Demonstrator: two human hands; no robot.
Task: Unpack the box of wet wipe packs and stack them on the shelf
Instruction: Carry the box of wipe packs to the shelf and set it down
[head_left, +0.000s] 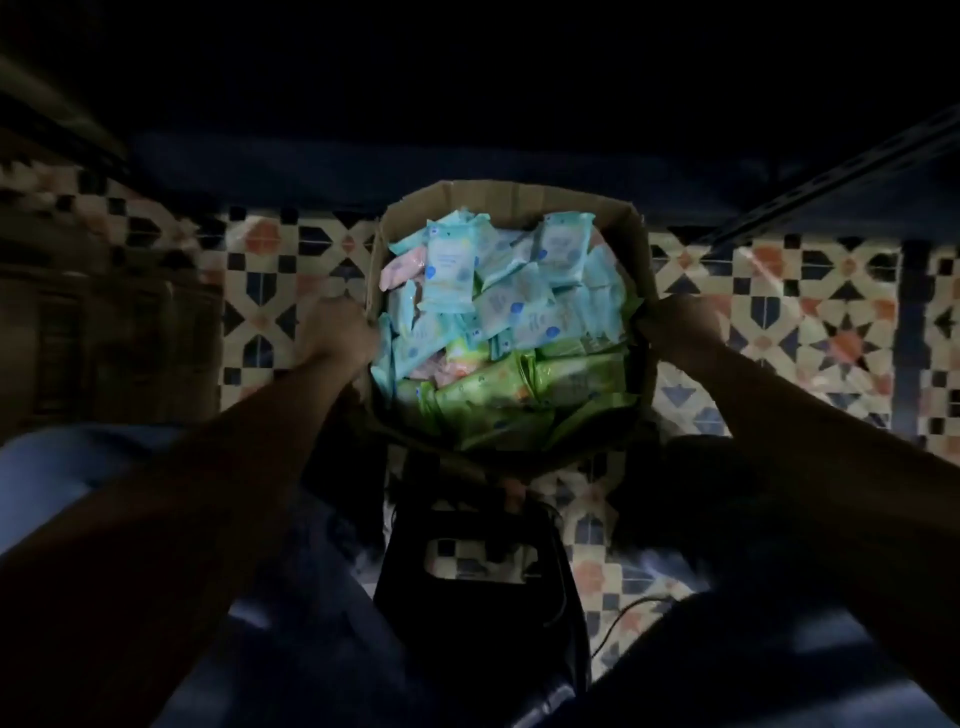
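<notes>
Box (511, 205) of wet wipe packs (452, 270) sits between my hands; left hand (335, 332) and right hand (680, 325) clamp opposite rims. Cardboard looks soft, load probably heavy: support underneath.

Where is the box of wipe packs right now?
In the head view the box sits centre frame above the patterned tile floor, open and full of packs, gripped by the left hand and right hand at its sides.
</notes>
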